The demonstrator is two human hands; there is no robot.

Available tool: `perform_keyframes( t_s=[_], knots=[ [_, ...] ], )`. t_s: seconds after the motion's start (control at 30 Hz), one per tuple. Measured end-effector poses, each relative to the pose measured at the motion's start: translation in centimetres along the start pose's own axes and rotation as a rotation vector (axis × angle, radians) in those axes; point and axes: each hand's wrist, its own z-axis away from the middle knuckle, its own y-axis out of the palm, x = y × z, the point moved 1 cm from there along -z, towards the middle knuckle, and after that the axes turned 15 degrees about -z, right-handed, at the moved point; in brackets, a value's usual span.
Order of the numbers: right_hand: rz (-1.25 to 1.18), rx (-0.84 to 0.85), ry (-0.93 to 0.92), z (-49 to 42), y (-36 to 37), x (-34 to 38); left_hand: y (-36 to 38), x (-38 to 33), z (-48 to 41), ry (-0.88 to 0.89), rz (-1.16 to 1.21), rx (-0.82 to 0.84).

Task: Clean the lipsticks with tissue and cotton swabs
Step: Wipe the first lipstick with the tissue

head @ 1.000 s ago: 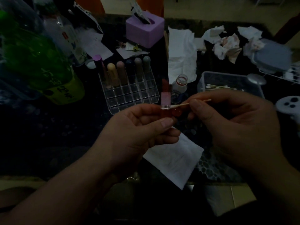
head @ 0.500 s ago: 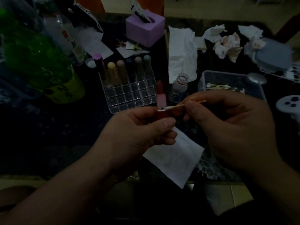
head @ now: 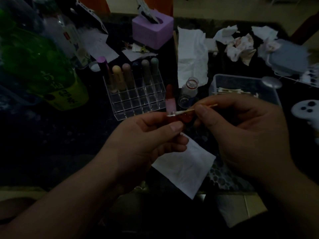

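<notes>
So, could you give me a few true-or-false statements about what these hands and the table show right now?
The left hand holds an open lipstick upright. True.
The right hand holds a folded tissue. False: its fingers pinch a cotton swab, tip against the lipstick's base.
The clear organizer holds a row of lipsticks. True.
The purple box sits inside the organizer. False: it stands behind it.

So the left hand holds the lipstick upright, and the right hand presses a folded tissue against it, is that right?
Not quite: the head view shows the right hand pinching a cotton swab, not a tissue, its tip against the lipstick. The left hand does hold the lipstick upright.
</notes>
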Motion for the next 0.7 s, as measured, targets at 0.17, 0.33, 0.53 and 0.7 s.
perform_keyframes(
  t_s=[0.17,0.33,0.53,0.7],
  knots=[
    [0.030,0.008,-0.038,0.28,0.31,0.20,0.15,0.14,-0.07,0.019,-0.052,-0.011],
    [0.011,-0.005,-0.029,0.04,0.20,0.14,0.23,-0.17,0.06,0.027,-0.044,-0.036],
    [0.013,-0.051,0.005,-0.22,-0.17,-0.24,0.17,-0.46,0.25,0.041,-0.019,-0.041],
    [0.003,-0.035,0.001,-0.15,-0.04,-0.20,-0.18,-0.23,0.19,0.011,-0.006,-0.007]
  ],
)
